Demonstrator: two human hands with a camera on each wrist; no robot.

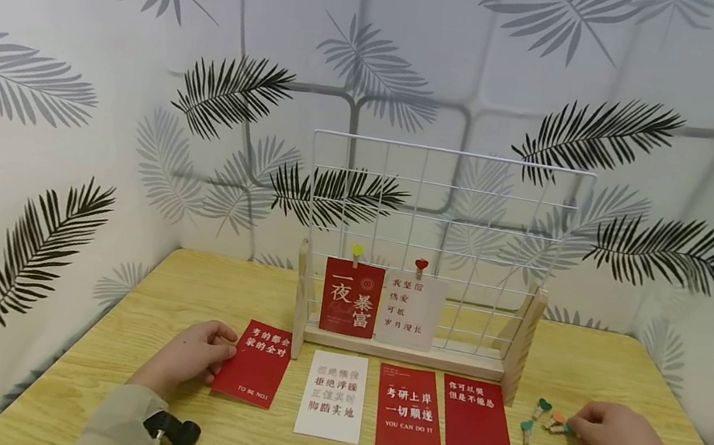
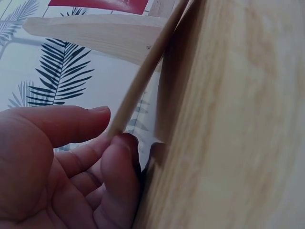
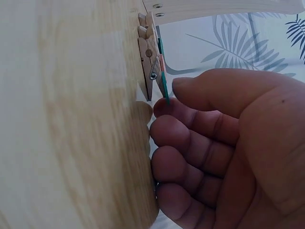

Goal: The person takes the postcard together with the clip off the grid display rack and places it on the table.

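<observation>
My left hand [image 1: 196, 353] pinches the left edge of a red card with white lettering [image 1: 254, 363], at the left end of a row of cards. In the left wrist view, thumb and fingertips meet at this card's raised edge [image 2: 143, 78]. My right hand [image 1: 625, 444] is at the small wooden clothespins on the right, its fingers curled low against the table. The right wrist view has its thumb and index finger at the teal-topped end of a clothespin [image 3: 163, 78]. Beside it lie a dark green heart clothespin [image 1: 544, 405] and a teal one [image 1: 527, 430].
A white wire grid [image 1: 437, 189] stands in a wooden base [image 1: 402, 354]. Clothespins hold a red card [image 1: 347, 315] and a white card [image 1: 409, 322] on it. On the table before it lie a white card [image 1: 328, 424] and red cards [image 1: 407, 442] [image 1: 482, 440].
</observation>
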